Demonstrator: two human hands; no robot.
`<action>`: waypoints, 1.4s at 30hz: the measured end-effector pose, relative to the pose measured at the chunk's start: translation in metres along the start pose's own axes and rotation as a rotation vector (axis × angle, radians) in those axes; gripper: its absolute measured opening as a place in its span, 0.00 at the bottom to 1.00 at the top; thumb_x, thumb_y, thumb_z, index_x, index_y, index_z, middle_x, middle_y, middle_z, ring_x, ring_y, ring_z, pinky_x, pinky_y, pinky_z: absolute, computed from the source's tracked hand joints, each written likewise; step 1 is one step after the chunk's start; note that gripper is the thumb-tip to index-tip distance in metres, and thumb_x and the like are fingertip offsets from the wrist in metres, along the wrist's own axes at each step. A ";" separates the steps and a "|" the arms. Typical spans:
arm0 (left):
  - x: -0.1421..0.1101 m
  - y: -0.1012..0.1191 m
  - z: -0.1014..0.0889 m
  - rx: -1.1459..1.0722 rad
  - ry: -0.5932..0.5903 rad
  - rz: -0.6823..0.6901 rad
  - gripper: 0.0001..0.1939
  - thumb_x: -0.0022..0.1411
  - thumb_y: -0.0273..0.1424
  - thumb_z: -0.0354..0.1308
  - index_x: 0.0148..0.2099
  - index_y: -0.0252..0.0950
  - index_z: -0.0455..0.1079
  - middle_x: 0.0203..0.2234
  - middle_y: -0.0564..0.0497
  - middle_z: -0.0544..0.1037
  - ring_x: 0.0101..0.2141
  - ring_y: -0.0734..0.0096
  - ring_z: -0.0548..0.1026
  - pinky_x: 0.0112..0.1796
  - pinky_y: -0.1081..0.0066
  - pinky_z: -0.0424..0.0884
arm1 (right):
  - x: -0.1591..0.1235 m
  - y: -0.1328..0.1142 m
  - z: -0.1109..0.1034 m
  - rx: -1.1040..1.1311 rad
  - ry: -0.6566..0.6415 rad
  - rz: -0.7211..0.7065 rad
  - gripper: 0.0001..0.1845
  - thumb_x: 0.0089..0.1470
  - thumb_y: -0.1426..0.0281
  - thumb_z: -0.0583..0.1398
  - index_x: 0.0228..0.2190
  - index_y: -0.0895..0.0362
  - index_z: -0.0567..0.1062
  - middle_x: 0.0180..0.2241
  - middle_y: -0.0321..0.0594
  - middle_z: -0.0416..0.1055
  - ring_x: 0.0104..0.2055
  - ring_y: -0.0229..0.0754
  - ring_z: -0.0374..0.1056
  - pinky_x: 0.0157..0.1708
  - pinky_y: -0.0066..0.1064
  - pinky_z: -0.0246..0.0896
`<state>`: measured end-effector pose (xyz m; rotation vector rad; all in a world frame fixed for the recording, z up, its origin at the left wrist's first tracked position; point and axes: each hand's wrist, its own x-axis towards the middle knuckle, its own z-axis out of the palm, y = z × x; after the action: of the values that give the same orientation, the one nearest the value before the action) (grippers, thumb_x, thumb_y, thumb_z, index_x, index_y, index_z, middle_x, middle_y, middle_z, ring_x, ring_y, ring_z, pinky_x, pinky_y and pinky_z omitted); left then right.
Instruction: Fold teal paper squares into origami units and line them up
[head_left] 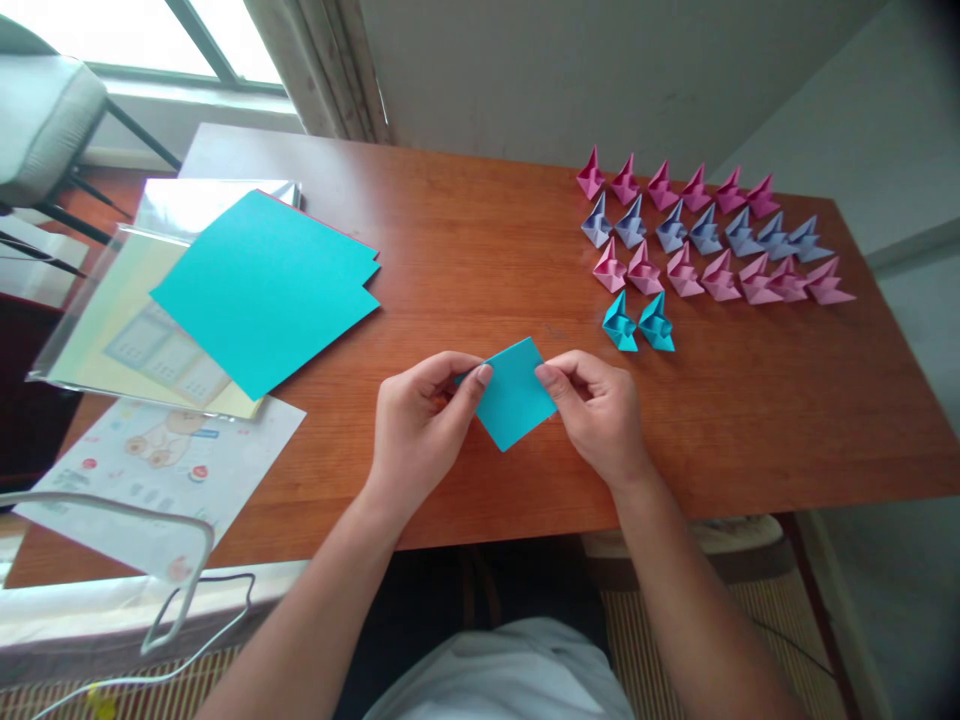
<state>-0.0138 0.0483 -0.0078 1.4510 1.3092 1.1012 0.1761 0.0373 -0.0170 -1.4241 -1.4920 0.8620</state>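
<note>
Near frame centre, the paper (pixel 514 400) is pinched at its sides by the left grip (pixel 420 412) and right grip (pixel 602 412). Probably light and easily creased, it is best held gently by its edges.

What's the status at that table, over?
Left hand, right hand: both pinching. Turquoise paper: held between them. Two turquoise folded figures: beyond right hand, not blocking.
</note>
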 end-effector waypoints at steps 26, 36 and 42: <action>0.000 0.002 -0.001 0.004 -0.014 -0.018 0.12 0.65 0.38 0.64 0.35 0.35 0.77 0.24 0.51 0.77 0.25 0.74 0.69 0.26 0.75 0.66 | 0.000 -0.003 -0.002 0.053 0.010 0.071 0.19 0.62 0.55 0.62 0.26 0.55 0.76 0.16 0.29 0.61 0.19 0.33 0.57 0.19 0.28 0.50; -0.001 0.000 0.003 -0.005 -0.192 -0.029 0.11 0.65 0.38 0.63 0.35 0.35 0.77 0.23 0.52 0.75 0.23 0.74 0.68 0.24 0.76 0.65 | 0.000 0.000 0.000 -0.037 0.062 0.005 0.17 0.64 0.57 0.61 0.28 0.55 0.78 0.21 0.32 0.68 0.23 0.34 0.62 0.23 0.28 0.54; -0.003 -0.003 0.004 -0.002 -0.242 -0.029 0.11 0.65 0.38 0.62 0.37 0.35 0.78 0.25 0.51 0.78 0.24 0.73 0.70 0.25 0.76 0.66 | 0.000 0.000 -0.001 -0.060 0.073 -0.033 0.15 0.63 0.60 0.62 0.28 0.55 0.78 0.22 0.32 0.72 0.24 0.34 0.64 0.24 0.29 0.56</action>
<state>-0.0112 0.0453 -0.0116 1.5073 1.1544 0.8769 0.1769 0.0370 -0.0163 -1.4556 -1.4931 0.7435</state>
